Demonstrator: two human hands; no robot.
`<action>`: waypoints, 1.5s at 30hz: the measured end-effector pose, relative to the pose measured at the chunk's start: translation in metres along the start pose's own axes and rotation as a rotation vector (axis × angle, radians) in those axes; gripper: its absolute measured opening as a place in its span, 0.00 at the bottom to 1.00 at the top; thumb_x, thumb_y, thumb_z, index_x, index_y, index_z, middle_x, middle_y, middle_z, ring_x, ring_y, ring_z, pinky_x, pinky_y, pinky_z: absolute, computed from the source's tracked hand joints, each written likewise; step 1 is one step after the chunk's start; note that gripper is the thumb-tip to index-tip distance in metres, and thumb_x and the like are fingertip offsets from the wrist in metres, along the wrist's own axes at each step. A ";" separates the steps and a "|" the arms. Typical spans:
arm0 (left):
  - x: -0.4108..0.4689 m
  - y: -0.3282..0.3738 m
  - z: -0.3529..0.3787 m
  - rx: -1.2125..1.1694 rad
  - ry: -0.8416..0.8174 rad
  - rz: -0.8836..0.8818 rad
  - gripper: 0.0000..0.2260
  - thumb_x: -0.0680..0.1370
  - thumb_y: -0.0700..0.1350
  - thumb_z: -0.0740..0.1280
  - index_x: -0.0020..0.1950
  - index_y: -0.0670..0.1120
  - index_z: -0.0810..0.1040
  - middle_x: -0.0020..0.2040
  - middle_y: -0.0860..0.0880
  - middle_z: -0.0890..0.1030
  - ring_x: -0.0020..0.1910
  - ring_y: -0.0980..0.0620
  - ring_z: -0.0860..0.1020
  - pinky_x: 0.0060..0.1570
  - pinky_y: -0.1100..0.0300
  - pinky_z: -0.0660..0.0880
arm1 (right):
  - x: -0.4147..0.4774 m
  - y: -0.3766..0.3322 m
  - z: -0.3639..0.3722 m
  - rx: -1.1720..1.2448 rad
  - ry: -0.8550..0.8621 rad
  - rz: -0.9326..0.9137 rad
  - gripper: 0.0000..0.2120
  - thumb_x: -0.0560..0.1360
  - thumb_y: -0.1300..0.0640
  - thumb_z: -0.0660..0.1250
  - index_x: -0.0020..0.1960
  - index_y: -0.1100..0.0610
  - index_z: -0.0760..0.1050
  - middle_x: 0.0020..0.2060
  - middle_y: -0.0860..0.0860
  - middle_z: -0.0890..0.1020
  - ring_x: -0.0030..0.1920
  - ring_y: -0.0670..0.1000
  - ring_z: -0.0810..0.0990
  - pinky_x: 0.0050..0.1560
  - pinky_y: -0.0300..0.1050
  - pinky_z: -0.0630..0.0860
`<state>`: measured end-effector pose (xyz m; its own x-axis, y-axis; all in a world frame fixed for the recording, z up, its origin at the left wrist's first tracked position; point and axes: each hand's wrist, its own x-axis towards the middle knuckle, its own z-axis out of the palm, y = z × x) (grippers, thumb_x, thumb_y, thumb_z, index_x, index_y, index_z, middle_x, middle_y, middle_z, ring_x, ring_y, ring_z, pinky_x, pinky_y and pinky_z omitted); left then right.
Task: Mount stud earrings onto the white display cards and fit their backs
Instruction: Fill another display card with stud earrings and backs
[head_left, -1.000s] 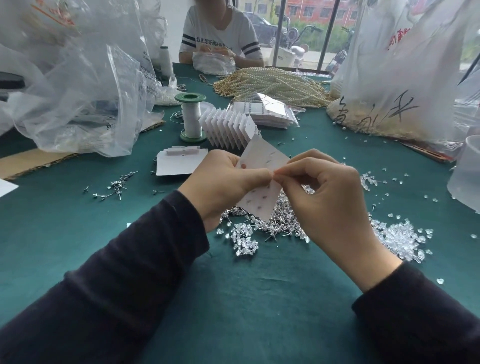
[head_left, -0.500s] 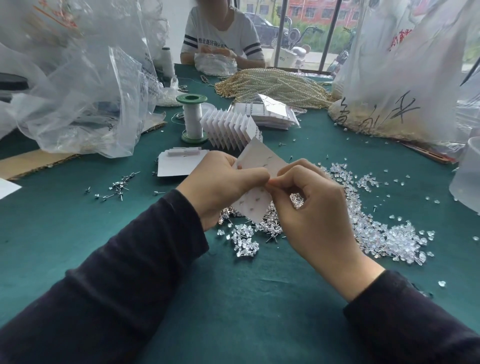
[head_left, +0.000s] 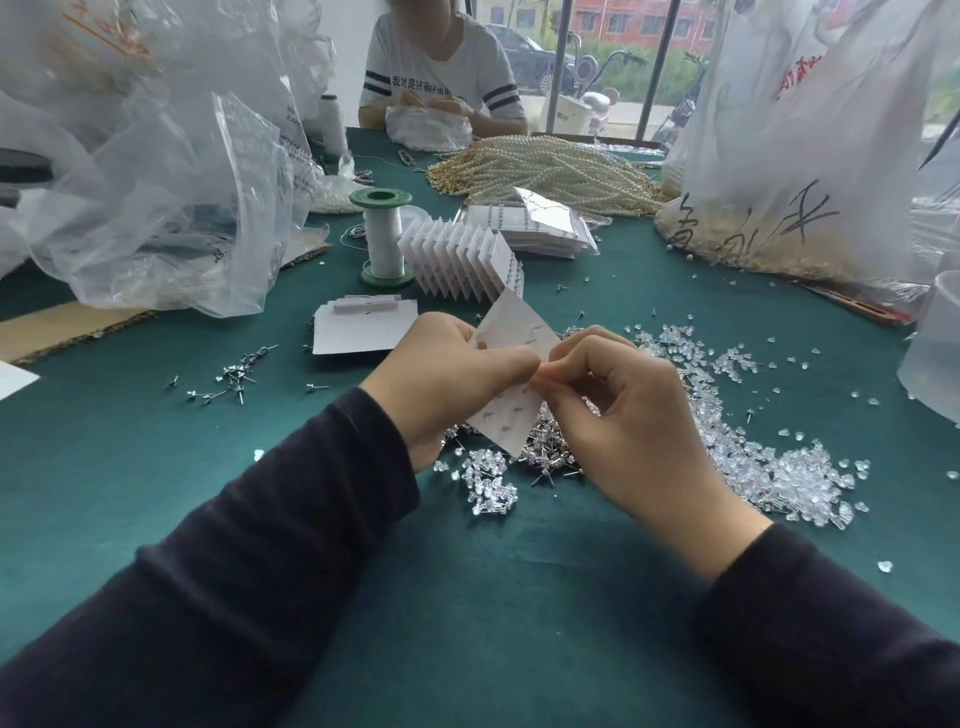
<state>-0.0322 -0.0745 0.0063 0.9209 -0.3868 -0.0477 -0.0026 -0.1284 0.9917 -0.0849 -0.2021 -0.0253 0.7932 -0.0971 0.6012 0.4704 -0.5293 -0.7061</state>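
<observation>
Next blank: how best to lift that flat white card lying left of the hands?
Probably by the near edge of the flat white card, coming from the left hand side. It lies flat on the green cloth, so a fingertip must slip under an edge; its far end carries a small strip.

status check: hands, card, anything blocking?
Left hand gripping white display card. Right hand pinched at card's middle, item between fingertips too small to tell. Loose studs and clear backs beneath; nothing blocking.

A small jewellery-assembly workshop: a green-covered counter (head_left: 130, 467) strewn with loose studs (head_left: 234, 376), clear backs (head_left: 779, 467), pearl strands (head_left: 545, 171), stacked cards (head_left: 462, 260) and bulk plastic bags (head_left: 156, 182).
</observation>
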 end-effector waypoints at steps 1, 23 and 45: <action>-0.001 0.000 0.000 0.016 0.000 0.006 0.04 0.69 0.34 0.67 0.39 0.32 0.78 0.34 0.40 0.77 0.31 0.48 0.77 0.32 0.59 0.74 | 0.000 0.000 0.000 0.004 -0.005 0.003 0.06 0.70 0.69 0.70 0.37 0.60 0.77 0.36 0.54 0.79 0.37 0.52 0.79 0.40 0.48 0.79; -0.003 0.007 0.001 -0.133 0.005 -0.057 0.05 0.72 0.36 0.66 0.36 0.39 0.76 0.30 0.47 0.79 0.27 0.53 0.79 0.31 0.61 0.78 | 0.001 -0.019 -0.003 -0.108 0.160 0.118 0.02 0.69 0.64 0.71 0.42 0.60 0.81 0.35 0.50 0.83 0.35 0.45 0.81 0.38 0.36 0.78; -0.005 0.009 -0.001 -0.091 -0.042 -0.037 0.04 0.72 0.35 0.65 0.37 0.39 0.75 0.35 0.42 0.77 0.34 0.47 0.77 0.38 0.57 0.75 | 0.001 -0.017 -0.002 -0.184 0.102 -0.003 0.03 0.70 0.67 0.69 0.41 0.61 0.79 0.35 0.50 0.80 0.36 0.45 0.78 0.40 0.30 0.75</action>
<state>-0.0365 -0.0731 0.0155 0.9025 -0.4216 -0.0878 0.0686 -0.0606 0.9958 -0.0927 -0.1952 -0.0114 0.7440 -0.1755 0.6447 0.3864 -0.6741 -0.6294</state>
